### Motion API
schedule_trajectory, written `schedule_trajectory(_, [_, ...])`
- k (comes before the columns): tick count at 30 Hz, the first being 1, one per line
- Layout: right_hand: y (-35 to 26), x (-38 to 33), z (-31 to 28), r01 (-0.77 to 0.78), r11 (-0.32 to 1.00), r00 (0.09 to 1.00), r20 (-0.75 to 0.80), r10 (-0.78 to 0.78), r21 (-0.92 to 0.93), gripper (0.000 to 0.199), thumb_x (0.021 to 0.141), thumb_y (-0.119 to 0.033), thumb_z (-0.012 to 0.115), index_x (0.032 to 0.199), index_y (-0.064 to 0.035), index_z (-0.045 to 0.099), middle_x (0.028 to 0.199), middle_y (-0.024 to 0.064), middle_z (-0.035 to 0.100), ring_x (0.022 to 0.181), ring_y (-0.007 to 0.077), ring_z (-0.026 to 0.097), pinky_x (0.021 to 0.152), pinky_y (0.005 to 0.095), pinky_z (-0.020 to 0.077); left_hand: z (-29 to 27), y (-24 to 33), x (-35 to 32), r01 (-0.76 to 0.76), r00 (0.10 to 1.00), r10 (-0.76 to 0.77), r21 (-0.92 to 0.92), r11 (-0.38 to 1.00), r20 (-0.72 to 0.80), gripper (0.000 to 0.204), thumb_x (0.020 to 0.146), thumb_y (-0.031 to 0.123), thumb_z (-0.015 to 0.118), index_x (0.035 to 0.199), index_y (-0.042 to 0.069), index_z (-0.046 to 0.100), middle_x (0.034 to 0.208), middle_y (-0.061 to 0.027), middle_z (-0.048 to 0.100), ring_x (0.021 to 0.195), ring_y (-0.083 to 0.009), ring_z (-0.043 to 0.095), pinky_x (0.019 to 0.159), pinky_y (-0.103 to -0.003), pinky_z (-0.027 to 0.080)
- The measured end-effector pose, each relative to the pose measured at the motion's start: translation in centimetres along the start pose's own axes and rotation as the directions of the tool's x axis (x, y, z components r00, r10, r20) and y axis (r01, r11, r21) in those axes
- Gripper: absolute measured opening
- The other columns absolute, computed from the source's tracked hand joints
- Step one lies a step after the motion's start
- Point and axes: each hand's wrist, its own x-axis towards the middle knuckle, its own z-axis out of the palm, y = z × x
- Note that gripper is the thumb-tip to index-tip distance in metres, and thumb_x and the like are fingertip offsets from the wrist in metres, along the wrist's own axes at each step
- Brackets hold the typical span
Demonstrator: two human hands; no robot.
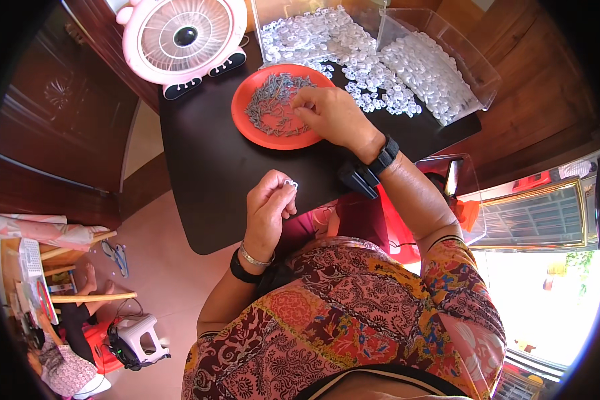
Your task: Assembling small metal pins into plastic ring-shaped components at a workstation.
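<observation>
My left hand (268, 207) is raised over the near part of the black table (207, 167), pinching a small white plastic piece (291, 183) between thumb and fingers. My right hand (330, 113) reaches into the orange plate (250, 127) and its fingertips pick among the small grey metal parts (273, 100) heaped there. Behind the plate lies a spread of small white plastic pieces (360, 63).
A pink desk fan (183, 40) stands at the table's back left. Clear plastic boxes (467, 63) holding more white pieces sit at the back right. Another clear container (470, 200) is by my right elbow. A person's feet and a white stool (140, 333) are on the floor, lower left.
</observation>
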Motion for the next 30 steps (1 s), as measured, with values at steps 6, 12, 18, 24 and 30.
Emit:
schedule_trajectory(6, [0.2,0.8,-0.8,0.024,0.983,0.978,0.208,0.015,-0.183,0.014,0.078,-0.02,0.061,0.084,-0.008,0.065,0.077,0.0098,0.064,0.073,0.0281,0.063,0.067,0.0382,0.0496,-0.1,-0.1,0.0,-0.007,1.0,0.007,0.001,1.0,0.009,0.015,0.089,0.013,0.051,0.079,0.003,0.052,0.059,0.0015,0.048,0.054,-0.0041,0.042,0.051,-0.02,0.034])
schedule_trajectory(12, [-0.2,2.1,-0.5,0.226,0.952,0.947,0.274,-0.166,-0.207,0.01,0.076,-0.016,0.06,0.081,-0.0085,0.064,0.081,0.009,0.061,0.079,0.0288,0.06,0.069,0.0397,0.048,-0.3,-0.1,-0.1,-0.011,1.0,0.012,-0.037,0.999,0.026,0.014,0.089,0.013,0.051,0.079,0.002,0.052,0.059,0.0011,0.048,0.054,-0.0044,0.04,0.05,-0.021,0.033])
schedule_trajectory(18, [-0.1,2.4,0.9,0.498,0.761,0.856,0.375,-0.355,-0.416,0.012,0.077,-0.014,0.056,0.077,-0.0107,0.068,0.079,0.0106,0.064,0.08,0.0279,0.063,0.066,0.0395,0.0504,-0.3,-0.1,-0.1,-0.004,1.0,0.005,-0.047,0.999,0.023,0.014,0.088,0.011,0.052,0.078,0.002,0.052,0.059,0.001,0.047,0.054,-0.0044,0.04,0.05,-0.021,0.033])
schedule_trajectory(24, [-2.0,3.3,1.3,0.577,0.679,0.784,0.541,-0.304,-0.454,0.013,0.077,-0.01,0.054,0.08,-0.0071,0.065,0.078,0.0075,0.063,0.08,0.0262,0.062,0.068,0.0363,0.0498,-0.4,-0.3,-0.1,-0.005,1.0,0.006,-0.092,0.996,0.01,0.013,0.088,0.01,0.052,0.078,0.001,0.052,0.058,0.0008,0.047,0.053,-0.0044,0.04,0.049,-0.021,0.032])
schedule_trajectory(30, [-1.0,4.5,1.5,0.473,0.78,0.797,0.576,-0.181,-0.409,0.013,0.079,-0.009,0.052,0.078,-0.0043,0.064,0.077,0.0137,0.063,0.078,0.0316,0.062,0.068,0.0406,0.0493,-0.3,-0.5,-0.1,-0.005,1.0,0.005,-0.073,0.997,0.008,0.013,0.087,0.011,0.052,0.078,0.002,0.052,0.058,0.0008,0.048,0.053,-0.004,0.04,0.049,-0.02,0.032])
